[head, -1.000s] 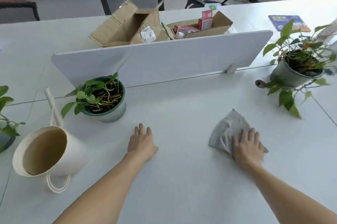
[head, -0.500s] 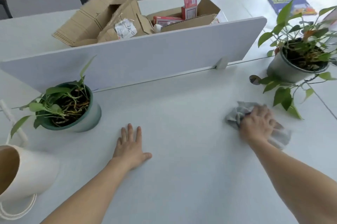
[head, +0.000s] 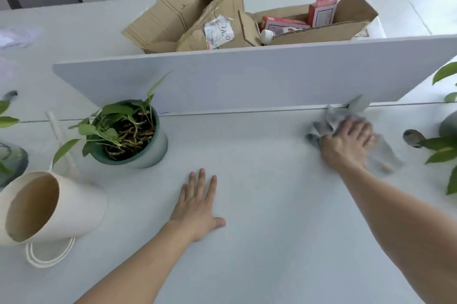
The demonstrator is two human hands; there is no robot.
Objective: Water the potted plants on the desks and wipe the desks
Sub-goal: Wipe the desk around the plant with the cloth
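The right hand [head: 346, 145] has swept the grey cloth [head: 327, 123] out to the far right, right up to the foot of the divider [head: 247, 76]! Fingers spread, it presses the bunched, blurred cloth onto the bench [head: 272, 242]. The cloth trails from far-left to near-right under the palm. The left hand [head: 197, 207] lies flat mid-bench, fingers straight, holding nothing, near-right of the potted plant [head: 128, 135].

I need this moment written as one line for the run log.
phase: wiping desk | right hand: presses grey cloth near divider | left hand: flat on desk | watering can: untouched, left side
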